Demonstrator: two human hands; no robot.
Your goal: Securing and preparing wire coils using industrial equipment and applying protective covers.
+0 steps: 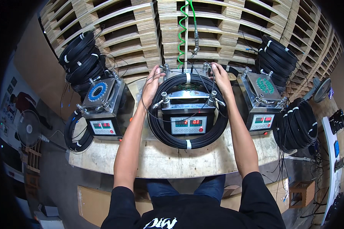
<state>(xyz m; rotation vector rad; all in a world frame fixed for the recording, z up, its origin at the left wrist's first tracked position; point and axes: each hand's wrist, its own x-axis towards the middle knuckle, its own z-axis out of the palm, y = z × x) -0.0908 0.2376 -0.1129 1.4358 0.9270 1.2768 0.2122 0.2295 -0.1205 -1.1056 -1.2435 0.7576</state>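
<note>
A large coil of black cable, bound with white ties, rings the front of the middle machine, which has a lit red digital display. My left hand is at the coil's upper left, fingers curled beside a metal clamp post. On the upper right side my right hand grips the coil, its fingertips bent near the far clamp post. Thin loose strands of cable loop past both hands. The coil partly hides the machine's metal top plate, and the undersides of my fingers are hidden.
Similar machines stand left and right, with blue and green round fixtures. Stacked black cable coils rise behind the left one; more coils hang at right. A green spiral air hose dangles before wooden pallets.
</note>
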